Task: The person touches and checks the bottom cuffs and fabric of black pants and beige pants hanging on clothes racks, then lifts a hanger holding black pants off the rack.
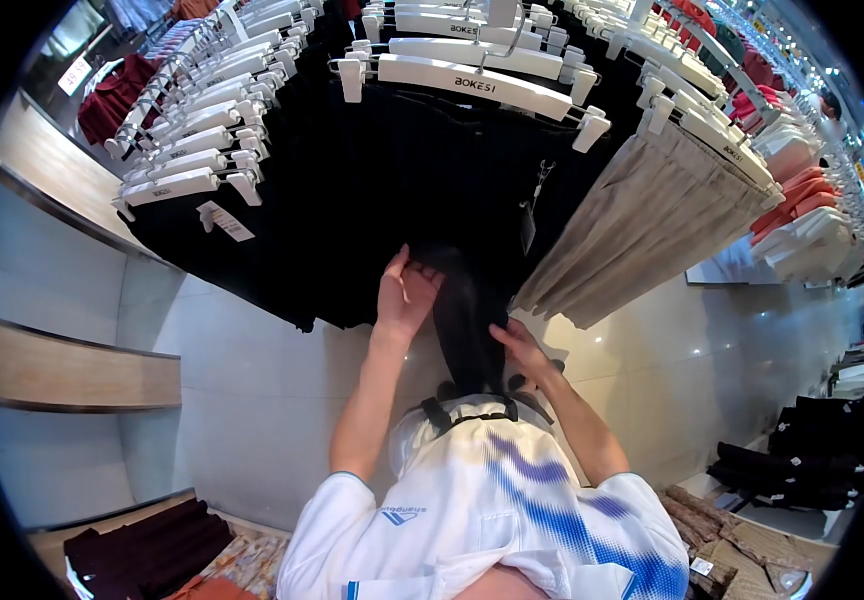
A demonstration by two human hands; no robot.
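Note:
A pair of black trousers [422, 170] hangs in front of me from a white BOKESI clip hanger [472, 85]. A length of its dark fabric [467, 330] is drawn toward my body between my two hands. My right hand [529, 352] pinches the right edge of that fabric between thumb and fingers. On the other side, my left hand [409, 295] has its palm turned up and its fingers apart, with the fingertips against the cloth. A paper tag [528, 225] dangles at the right side of the trousers.
Beige trousers [652, 215] hang to the right, and more black garments [222, 250] on hangers crowd the left. Wooden shelving [72, 365] stands at the left. Folded dark clothes [802, 455] lie at lower right; a maroon garment [152, 550] lies at lower left.

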